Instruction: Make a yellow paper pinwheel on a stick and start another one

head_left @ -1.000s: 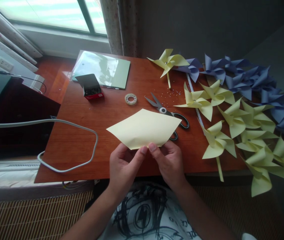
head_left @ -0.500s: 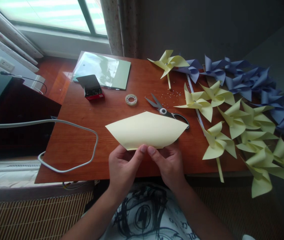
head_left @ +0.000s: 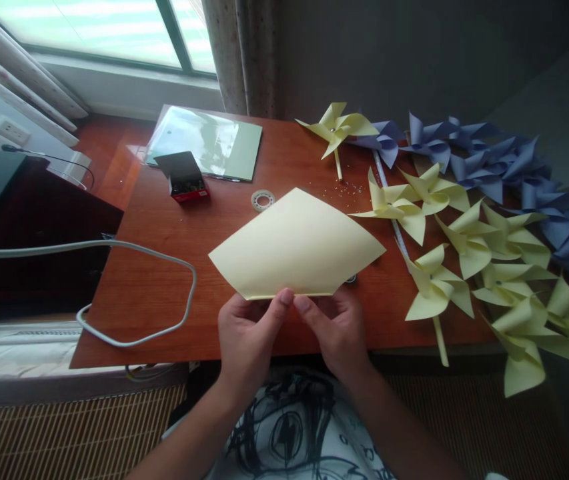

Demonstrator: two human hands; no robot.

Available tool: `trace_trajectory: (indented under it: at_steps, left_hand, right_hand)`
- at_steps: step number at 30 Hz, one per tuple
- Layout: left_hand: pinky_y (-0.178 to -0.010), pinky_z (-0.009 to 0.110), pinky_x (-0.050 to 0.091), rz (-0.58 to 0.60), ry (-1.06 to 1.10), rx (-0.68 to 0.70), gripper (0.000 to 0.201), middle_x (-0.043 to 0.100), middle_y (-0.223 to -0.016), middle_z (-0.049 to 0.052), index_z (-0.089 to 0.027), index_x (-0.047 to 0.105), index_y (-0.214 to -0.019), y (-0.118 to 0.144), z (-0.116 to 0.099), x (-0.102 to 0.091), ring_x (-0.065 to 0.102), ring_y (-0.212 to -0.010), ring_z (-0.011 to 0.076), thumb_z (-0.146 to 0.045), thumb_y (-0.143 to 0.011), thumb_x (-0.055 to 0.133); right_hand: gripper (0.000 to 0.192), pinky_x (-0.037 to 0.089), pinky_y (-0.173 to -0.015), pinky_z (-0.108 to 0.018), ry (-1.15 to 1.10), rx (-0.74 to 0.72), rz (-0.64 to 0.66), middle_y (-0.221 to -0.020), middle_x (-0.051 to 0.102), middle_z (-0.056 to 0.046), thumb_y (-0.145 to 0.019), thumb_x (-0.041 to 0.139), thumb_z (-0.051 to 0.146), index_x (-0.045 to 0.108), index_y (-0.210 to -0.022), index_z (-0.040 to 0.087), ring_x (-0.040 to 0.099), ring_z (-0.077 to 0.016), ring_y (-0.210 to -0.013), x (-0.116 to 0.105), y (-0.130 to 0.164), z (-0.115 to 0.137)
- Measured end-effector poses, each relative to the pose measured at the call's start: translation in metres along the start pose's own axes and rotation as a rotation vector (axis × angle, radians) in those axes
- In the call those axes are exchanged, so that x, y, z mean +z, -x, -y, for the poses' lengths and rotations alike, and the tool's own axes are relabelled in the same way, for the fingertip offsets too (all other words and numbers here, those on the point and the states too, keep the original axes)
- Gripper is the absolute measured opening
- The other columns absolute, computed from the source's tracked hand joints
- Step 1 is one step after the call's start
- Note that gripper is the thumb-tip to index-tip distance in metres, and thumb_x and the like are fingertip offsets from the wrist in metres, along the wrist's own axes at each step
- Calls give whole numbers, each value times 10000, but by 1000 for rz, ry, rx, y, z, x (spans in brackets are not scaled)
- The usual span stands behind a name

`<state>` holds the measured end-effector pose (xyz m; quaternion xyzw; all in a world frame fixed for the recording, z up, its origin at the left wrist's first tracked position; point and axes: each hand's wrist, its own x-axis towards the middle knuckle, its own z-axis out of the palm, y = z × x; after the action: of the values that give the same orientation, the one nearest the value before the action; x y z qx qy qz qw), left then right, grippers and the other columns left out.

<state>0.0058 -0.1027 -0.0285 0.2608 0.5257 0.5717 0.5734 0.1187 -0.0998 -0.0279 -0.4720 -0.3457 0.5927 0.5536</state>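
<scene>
— Where is the yellow paper (head_left: 297, 245) now, compared with the fingers?

— It stands up and away from them, over the middle of the wooden surface (head_left: 164, 267). Only its near edge is held. The left hand (head_left: 247, 337) and the right hand (head_left: 337, 330) meet at this edge, thumbs almost touching each other.

— Are the fingers spread or closed?

— Closed on the sheet. Each thumb presses on top of the edge, and the other fingers are under the paper, so both hands pinch it.

— What is around it?

— A tape roll (head_left: 263, 199) is just behind the sheet, a small red box (head_left: 185, 179) is further left, and yellow pinwheels (head_left: 464, 247) lie at the right.
</scene>
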Motion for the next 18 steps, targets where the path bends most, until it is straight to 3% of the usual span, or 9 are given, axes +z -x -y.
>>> trace_trajectory:
  at_steps: [4, 10, 18]
  left_hand:
    - [-791, 304, 613, -6, 8, 9, 163, 760, -736, 33, -164, 760, -827, 0, 2, 0, 752, -832, 221, -271, -763, 864]
    - [-853, 283, 594, 47, 28, 38, 183, 804, -893, 52, -183, 803, -907, 3, 1, 3, 740, -834, 182, -215, -743, 877]
    - [-770, 291, 608, 17, 63, -26, 207, 794, -817, 47, -190, 806, -904, 1, -3, 6, 728, -731, 176, -273, -731, 885]
  right_hand:
    - [97, 628, -807, -343, -43, 6, 5, -916, 813, -28, -850, 781, 294, 792, -931, 242, 757, -213, -869, 0, -1, -1]
    - [131, 615, -835, -331, -87, 20, -91, -838, 797, -3, -786, 838, 331, 795, -864, 235, 743, -199, -861, 1, -5, -4]
    - [183, 620, -783, -322, -45, 21, -77, -930, 810, -20, -791, 827, 354, 785, -919, 230, 745, -199, -851, -1, -7, -5]
